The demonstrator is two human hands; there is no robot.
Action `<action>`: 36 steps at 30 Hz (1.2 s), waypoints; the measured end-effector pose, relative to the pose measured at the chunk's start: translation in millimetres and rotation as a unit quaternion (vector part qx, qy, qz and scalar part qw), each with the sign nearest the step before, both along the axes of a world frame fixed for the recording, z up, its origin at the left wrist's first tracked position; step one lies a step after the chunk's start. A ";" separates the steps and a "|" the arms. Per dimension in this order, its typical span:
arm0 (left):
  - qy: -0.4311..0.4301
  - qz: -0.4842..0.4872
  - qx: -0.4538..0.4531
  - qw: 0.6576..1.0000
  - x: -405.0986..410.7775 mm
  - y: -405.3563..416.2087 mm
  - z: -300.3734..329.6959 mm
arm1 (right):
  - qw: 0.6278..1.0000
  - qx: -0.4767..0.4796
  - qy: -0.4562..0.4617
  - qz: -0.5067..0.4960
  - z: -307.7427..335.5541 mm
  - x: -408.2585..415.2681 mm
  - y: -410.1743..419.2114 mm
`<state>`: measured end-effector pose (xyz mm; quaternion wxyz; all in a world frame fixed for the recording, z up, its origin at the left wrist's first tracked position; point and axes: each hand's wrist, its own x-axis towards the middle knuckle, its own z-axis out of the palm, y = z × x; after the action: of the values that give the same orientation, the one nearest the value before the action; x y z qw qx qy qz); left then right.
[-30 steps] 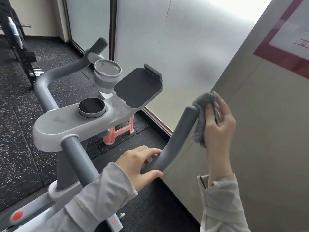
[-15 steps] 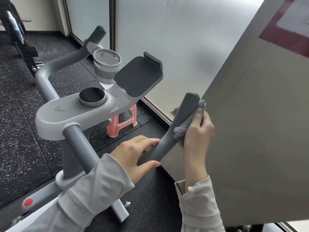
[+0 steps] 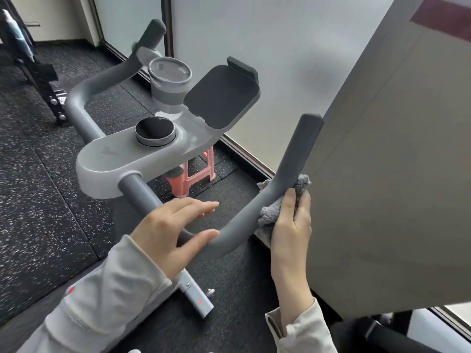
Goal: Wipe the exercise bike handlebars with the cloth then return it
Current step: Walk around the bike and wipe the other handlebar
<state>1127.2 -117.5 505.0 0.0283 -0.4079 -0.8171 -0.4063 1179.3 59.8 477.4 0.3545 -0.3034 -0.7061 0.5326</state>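
Currently mid-wipe on the near handlebar (image 3: 280, 179), lower centre-right of the frame. Right hand (image 3: 290, 225) has the grey cloth (image 3: 274, 212) pinched against the outer side of the bar at its bend, fingers curled around the cloth; part of the cloth pokes out above the fingers and behind the bar. Left hand (image 3: 165, 233) steadies the same bar lower down, lower centre of frame: thumb on the bar, fingers straight and spread, nothing clamped. Judgement: wiping step, roughly partway; the bar's upright end at centre-right sits above the cloth, and the far handlebar (image 3: 102, 85) at upper left has no cloth on it yet. Next move probably calls for sliding the cloth along the curve toward the left hand, so that hand needs to lift clear or shift, then crossing over to the far bar before the cloth goes back. Where it goes back to isn't visible. Clearance is tight: a grey panel (image 3: 395, 174) stands just beside the right hand and bar end. Labels: a small triangular mark (image 3: 108, 152) is embossed on the grey console (image 3: 107, 169), no readable text. Red markings at upper right of frame are cut off, unreadable. Round dial (image 3: 155, 131) face shows nothing legible.
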 end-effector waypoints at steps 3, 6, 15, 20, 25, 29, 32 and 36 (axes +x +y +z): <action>0.005 -0.015 0.006 1.000 -13.5 -13.4 1.2 | 1.000 -0.023 -0.004 -0.019 -3.2 0.8 -12.8; 0.037 -0.023 -0.002 0.999 -26.9 -23.5 0.4 | 0.998 -0.036 0.000 -0.045 -6.0 3.2 -26.6; 0.195 -0.108 -0.057 0.973 -86.5 -64.9 -6.7 | 0.982 -0.124 0.017 -0.141 -26.3 10.8 -100.9; 0.205 -0.169 -0.086 0.960 -110.6 -78.6 -11.0 | 0.967 -0.158 0.054 -0.194 -31.2 2.6 -146.9; 0.206 -0.210 -0.077 0.953 -126.3 -89.3 -15.7 | 0.945 -0.199 0.087 -0.244 -34.1 -21.5 -187.5; 0.212 -0.221 -0.053 0.951 -134.1 -96.4 -19.8 | 0.924 -0.235 0.170 -0.249 -33.4 -35.4 -200.6; 0.214 -0.221 -0.040 0.951 -137.1 -98.8 -21.0 | 0.918 -0.240 0.192 -0.249 -34.7 -39.5 -202.7; 0.212 -0.209 -0.033 0.954 -141.9 -101.8 -21.2 | 0.914 -0.242 0.196 -0.261 -34.7 -44.2 -207.5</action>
<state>985.4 -219.3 483.8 0.1013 -0.6471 -0.7019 -0.2801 1135.1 -147.7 442.6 0.5276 -0.4434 -0.3675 0.6245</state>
